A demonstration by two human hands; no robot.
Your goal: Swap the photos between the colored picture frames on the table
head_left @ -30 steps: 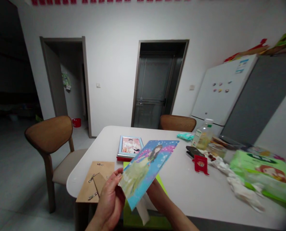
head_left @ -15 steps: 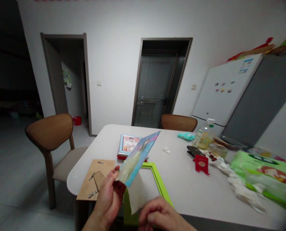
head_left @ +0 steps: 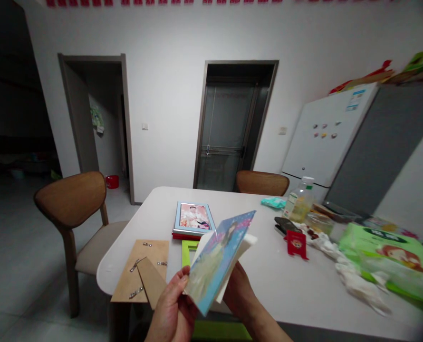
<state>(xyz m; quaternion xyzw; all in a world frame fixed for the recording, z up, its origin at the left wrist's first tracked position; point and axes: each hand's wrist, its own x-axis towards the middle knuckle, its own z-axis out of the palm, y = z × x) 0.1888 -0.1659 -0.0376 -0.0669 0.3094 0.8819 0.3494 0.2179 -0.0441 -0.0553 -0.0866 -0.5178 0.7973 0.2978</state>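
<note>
- Two hands are raised over the desk (head_left: 268, 280): the left hand (head_left: 172, 311) pinches one printed picture (head_left: 216, 263) by its lower edge, and the right hand (head_left: 242, 294) is curled against its other side.
- One white sheet (head_left: 247, 244) is held behind the picture, between the hands.
- One lime-green picture frame (head_left: 189, 251) is lying under the hands.
- One fibreboard frame back (head_left: 140, 270) with three metal clips (head_left: 146, 244) is laid left of the left hand.
- One framed photo (head_left: 193, 217) is placed beyond the hands.
- One red card (head_left: 297, 244) and one phone (head_left: 285, 225) are placed right of the right hand.

printed card (head_left: 218, 263): sky blue, with pale green dress and small pink marks
picture frame (head_left: 189, 251): lime green
paper packet (head_left: 297, 244): bright red
wipes pack (head_left: 382, 254): light green, with orange-red picture
</note>
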